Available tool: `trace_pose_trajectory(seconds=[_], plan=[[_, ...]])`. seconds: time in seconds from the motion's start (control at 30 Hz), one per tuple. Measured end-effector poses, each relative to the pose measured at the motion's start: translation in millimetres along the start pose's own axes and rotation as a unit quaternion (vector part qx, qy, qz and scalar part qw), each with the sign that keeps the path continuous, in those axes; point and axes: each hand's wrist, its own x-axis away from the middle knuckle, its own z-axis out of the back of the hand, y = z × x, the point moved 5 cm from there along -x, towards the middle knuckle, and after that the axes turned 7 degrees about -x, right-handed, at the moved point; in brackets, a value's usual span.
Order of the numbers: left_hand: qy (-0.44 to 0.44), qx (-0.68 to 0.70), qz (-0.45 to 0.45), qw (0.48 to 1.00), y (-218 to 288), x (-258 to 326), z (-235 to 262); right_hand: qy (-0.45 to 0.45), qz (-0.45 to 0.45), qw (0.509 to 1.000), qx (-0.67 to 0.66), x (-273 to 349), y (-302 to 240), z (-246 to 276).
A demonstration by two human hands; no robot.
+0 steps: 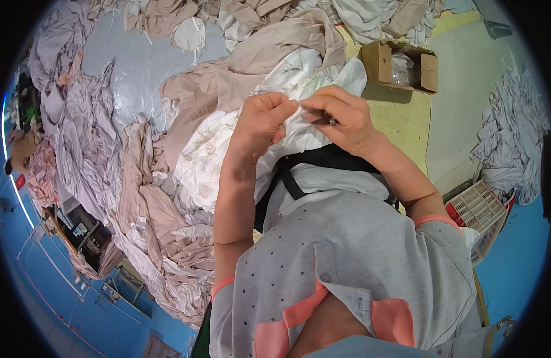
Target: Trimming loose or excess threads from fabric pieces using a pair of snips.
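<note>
White cloth (213,149) with thin loose threads lies heaped in front of me, over my lap and onto the pile. My left hand (263,122) is closed, thumb and forefinger pinching what looks like a bit of that white cloth. Close by on the right, my right hand (341,116) is curled with its fingertips almost meeting the left thumb. A small dark, shiny bit shows under its fingers; what it belongs to is hidden by the hand. Beige cloth (198,89) is bunched just beyond the white.
More beige and pale lilac cloth (87,131) piles up on the left. An open cardboard box (380,65) with clear plastic inside stands at the far right on a yellow surface. A grey cloth heap (511,131) and a plastic crate (478,209) are on the right.
</note>
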Motion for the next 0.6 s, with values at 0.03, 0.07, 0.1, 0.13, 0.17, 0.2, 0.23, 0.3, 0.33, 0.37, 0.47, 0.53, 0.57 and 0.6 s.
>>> trace_pose_trajectory(seconds=[0.03,0.07,0.1,0.13,0.17,0.2,0.23,0.3,0.33,0.37,0.47,0.53,0.57,0.6], plan=[[0.001,0.001,0.000,1.000,-0.4,-0.1,-0.3,-0.016,0.038,0.999,0.033,0.0,-1.3,-2.8],[-0.002,0.009,0.000,1.000,-0.6,-0.1,-1.0,-0.017,0.039,0.999,0.033,0.3,-0.1,-4.1],[-0.004,0.017,0.000,1.000,-1.0,0.0,-1.5,-0.021,0.064,0.996,0.050,0.9,-1.3,-6.0],[-0.003,0.019,0.000,1.000,-0.7,0.0,-1.6,-0.025,0.090,0.993,0.068,1.3,-3.3,-7.5],[-0.013,0.015,-0.005,1.000,0.6,0.1,-2.6,-0.027,0.090,0.993,0.067,0.4,-3.8,-7.9],[-0.023,0.011,-0.009,1.000,1.3,0.6,-3.8,-0.032,0.095,0.992,0.075,-0.7,-5.6,-8.4],[-0.022,0.013,-0.009,1.000,0.8,0.9,-4.9,-0.036,0.100,0.991,0.082,-1.3,-7.0,-9.3],[-0.029,-0.015,-0.007,0.999,-0.7,1.2,-8.1,-0.043,0.099,0.989,0.098,-1.1,-7.8,-10.8],[-0.028,-0.013,-0.007,0.999,-1.4,0.8,-6.8,-0.048,0.098,0.987,0.114,-1.0,-7.8,-11.4],[-0.041,0.000,0.000,0.999,-3.0,-0.1,-6.1,-0.050,0.098,0.987,0.114,-1.6,-8.1,-10.7],[-0.044,0.016,0.002,0.999,-3.8,-1.0,-5.5,-0.044,0.030,0.997,0.055,-4.9,-1.4,-3.9],[-0.036,0.018,0.000,0.999,-4.9,-0.7,-4.2,0.032,0.000,0.998,0.053,-5.1,4.2,8.6],[-0.033,0.021,-0.006,0.999,-6.2,-1.2,-2.8,0.031,-0.001,0.998,0.053,-4.6,4.9,10.4],[-0.030,0.024,-0.012,0.999,-7.1,-2.0,-2.0,0.059,-0.023,0.996,0.060,-3.6,7.5,15.5]])
